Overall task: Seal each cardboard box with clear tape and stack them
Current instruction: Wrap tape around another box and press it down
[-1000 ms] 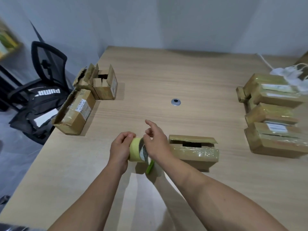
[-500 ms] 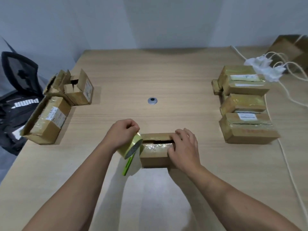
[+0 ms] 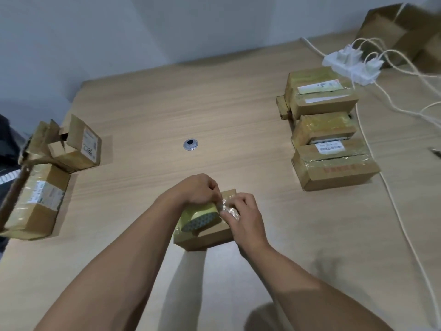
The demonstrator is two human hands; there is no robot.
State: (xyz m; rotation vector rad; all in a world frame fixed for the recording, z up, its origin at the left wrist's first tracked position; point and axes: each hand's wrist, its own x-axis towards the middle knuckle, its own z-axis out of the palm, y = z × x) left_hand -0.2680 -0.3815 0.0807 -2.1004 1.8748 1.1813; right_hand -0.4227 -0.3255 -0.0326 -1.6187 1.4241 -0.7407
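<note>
A small cardboard box [image 3: 210, 235] sits on the wooden table [image 3: 167, 103] right in front of the person, and both hands are on top of it. The left hand [image 3: 195, 189] has its fingers curled over a tape roll [image 3: 198, 217], which lies tilted on the box's top with its patterned inner ring facing the camera. The right hand [image 3: 245, 218] is just beside it, fingers bent and pinching a crinkled strip of tape [image 3: 225, 205] (clear and shiny, so its edges are hard to make out) that runs between the two hands over the far end of the box. To the right, well apart from the hands, three closed boxes wrapped in tape stand close together in a row leading away from the person: the near taped box [image 3: 334, 166], the middle taped box [image 3: 324, 127] and the far taped box [image 3: 322, 91], each with a white label. At the left edge of the table an open box [image 3: 76, 149] has its flaps up, and a longer labelled box [image 3: 35, 201] lies just in front of it. A round metal grommet [image 3: 190, 144] is set in the middle of the table. At the far right a white power strip [image 3: 350, 65] with plugs and white cables [image 3: 393, 199] lies near a large brown carton [image 3: 405, 27].
</note>
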